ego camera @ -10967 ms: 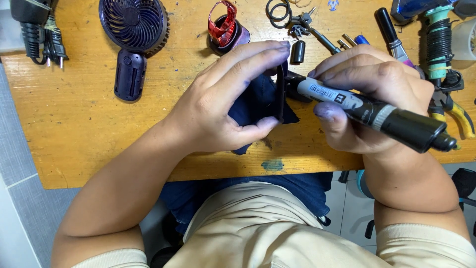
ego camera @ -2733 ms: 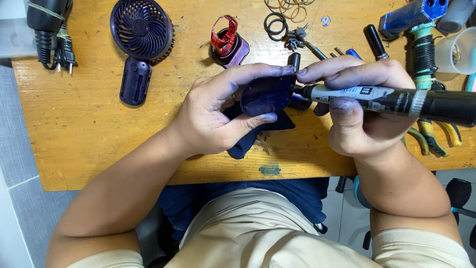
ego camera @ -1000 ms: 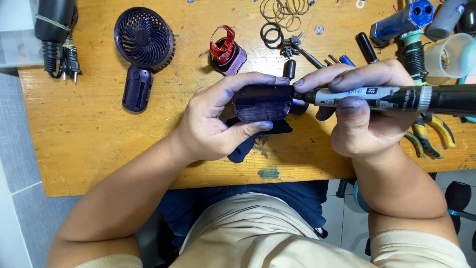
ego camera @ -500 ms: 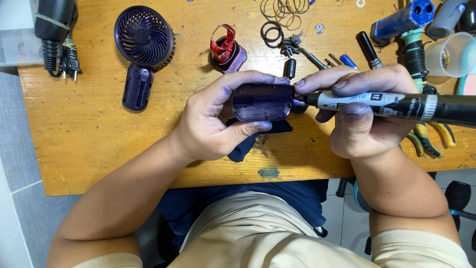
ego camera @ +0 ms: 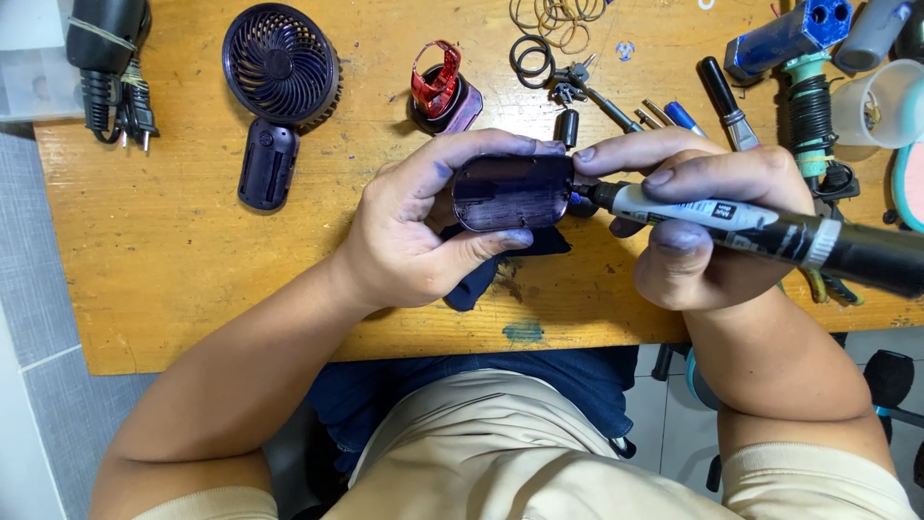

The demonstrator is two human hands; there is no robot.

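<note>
A person seated at a worn wooden surface (ego camera: 192, 279) is gripping a dark purple plastic casing (ego camera: 512, 191) in the left hand (ego camera: 414, 236), fingers curling over its top edge and thumb pressing along its lower edge, so the piece is hovering just above the boards with its long axis running left to right. The right hand (ego camera: 707, 226) is closing around a black-and-white rotary tool (ego camera: 770, 231), whose body is lying nearly level and pointing leftward, its tip meeting the casing's right end. The casing is sitting directly left of the tool hand, and both hands are nearly touching at that joint. A dark blue cloth (ego camera: 500, 265) is lying beneath the casing. Across the surface, a small purple fan (ego camera: 281, 65) and its detached handle (ego camera: 267, 164) are resting at upper left, a black plug and cord (ego camera: 111, 67) at the far left corner, a red-and-purple part (ego camera: 443, 91) near the middle, black rings (ego camera: 529, 60) beside it, and a blue-handled tool (ego camera: 794, 34) among clutter at upper right. Grey floor tiles (ego camera: 38, 318) are showing to the left.
</note>
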